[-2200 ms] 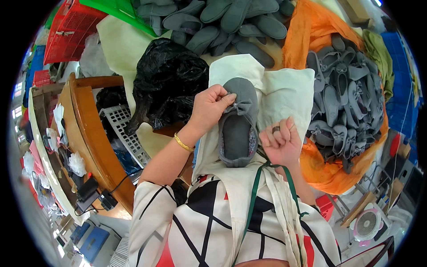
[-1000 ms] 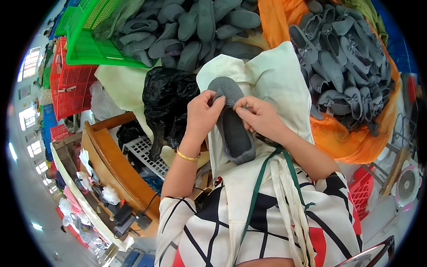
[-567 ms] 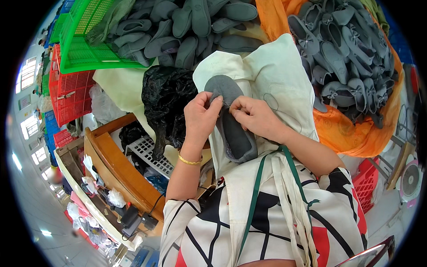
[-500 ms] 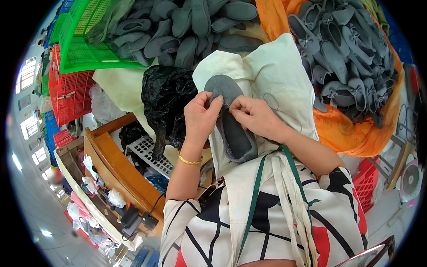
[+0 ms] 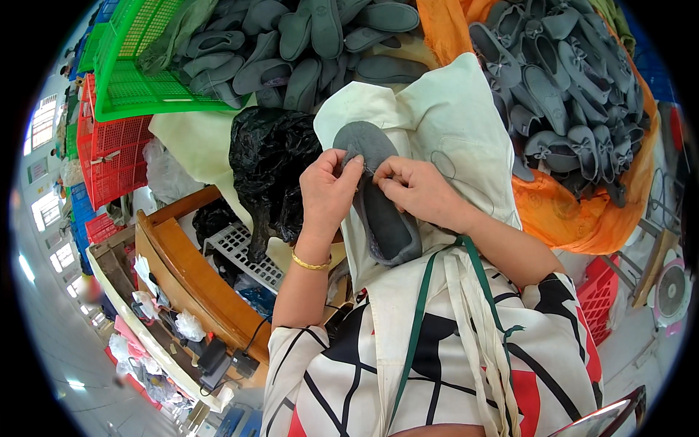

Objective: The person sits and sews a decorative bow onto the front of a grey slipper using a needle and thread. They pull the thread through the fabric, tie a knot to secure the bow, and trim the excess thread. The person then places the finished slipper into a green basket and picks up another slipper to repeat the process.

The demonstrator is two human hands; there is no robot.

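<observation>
A grey slip-on shoe rests on the white cloth over my lap, its toe pointing away from me. My left hand pinches the left edge of its opening near the vamp between thumb and forefinger. Close beside it, my right hand is closed in a pinch at the front of the opening; something thin, too small to make out, is between the fingertips. A loop of dark thread lies on the white cloth to the right of that hand.
Grey shoes fill a green crate at the back left. More, some with bows, lie on orange cloth at right. A black plastic bag, red crate and wooden drawer are on the left; a fan stands far right.
Both hands keep their pinching grip at the shoe's opening, with hardly any movement. The surroundings have shifted very slightly in the view.
</observation>
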